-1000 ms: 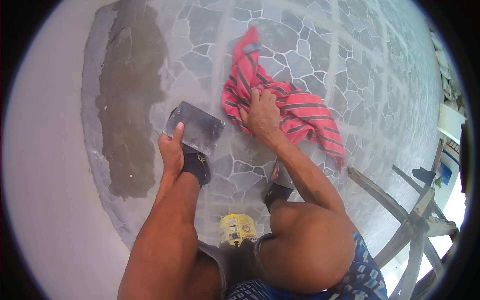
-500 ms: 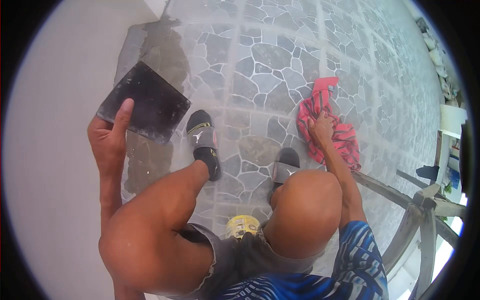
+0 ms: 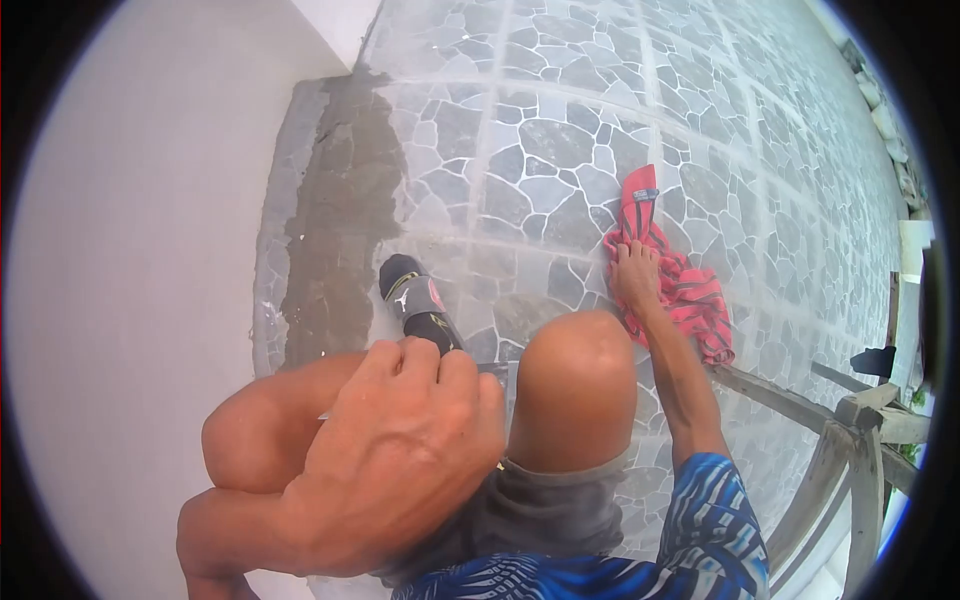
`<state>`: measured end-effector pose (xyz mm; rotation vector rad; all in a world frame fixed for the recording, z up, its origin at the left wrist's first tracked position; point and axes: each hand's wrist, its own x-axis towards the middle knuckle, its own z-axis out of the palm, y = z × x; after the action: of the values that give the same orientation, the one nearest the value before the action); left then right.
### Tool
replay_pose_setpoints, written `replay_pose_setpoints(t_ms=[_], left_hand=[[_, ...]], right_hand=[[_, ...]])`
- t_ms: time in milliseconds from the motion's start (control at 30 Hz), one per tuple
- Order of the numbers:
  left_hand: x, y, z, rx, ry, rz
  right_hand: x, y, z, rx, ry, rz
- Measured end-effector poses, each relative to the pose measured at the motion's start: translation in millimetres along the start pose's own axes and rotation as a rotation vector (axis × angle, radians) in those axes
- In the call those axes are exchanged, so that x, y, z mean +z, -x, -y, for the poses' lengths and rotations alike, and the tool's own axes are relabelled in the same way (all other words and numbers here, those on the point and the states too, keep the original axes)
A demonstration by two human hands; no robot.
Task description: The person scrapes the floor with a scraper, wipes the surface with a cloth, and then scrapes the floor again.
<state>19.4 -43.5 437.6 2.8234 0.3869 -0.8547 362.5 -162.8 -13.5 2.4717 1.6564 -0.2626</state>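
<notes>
Close to the camera, my left hand (image 3: 410, 440) is closed with its back turned up and the fingers curled down. Grey slivers beside its knuckles look like edges of the dark square plate (image 3: 494, 370), most of which the hand hides. My right hand (image 3: 636, 275) is closed on a crumpled red cloth (image 3: 695, 295) with dark stripes, which lies on the stone-patterned floor. A small tag shows near the cloth's far end.
A band of wet grey mortar (image 3: 345, 200) runs along the floor beside the white wall (image 3: 150, 250). My left foot in a grey slide (image 3: 415, 297) rests near it. A wooden frame (image 3: 855, 430) stands at the right.
My left hand has swung from the left, near the wall, in over my lap and turned its back up. The plate has gone almost out of sight. My right hand stays on the cloth.
</notes>
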Motion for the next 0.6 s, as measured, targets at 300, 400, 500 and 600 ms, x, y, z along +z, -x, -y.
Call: replay_pose_setpoints(t_ms=[300,400,500,600], left_hand=[[51,11,41,0.010,0.112,-0.079],[30,13,43,-0.108,0.284,-0.175],[19,17,45,-0.230,0.207,-0.272],[4,23,45,-0.326,0.112,-0.355]], right_hand=[[-15,27,8,0.135,-0.246,-0.426],[29,18,-3,0.193,-0.101,-0.462],[30,-7,44,0.184,-0.092,-0.524],[10,-27,151,0.010,-0.176,-0.416]])
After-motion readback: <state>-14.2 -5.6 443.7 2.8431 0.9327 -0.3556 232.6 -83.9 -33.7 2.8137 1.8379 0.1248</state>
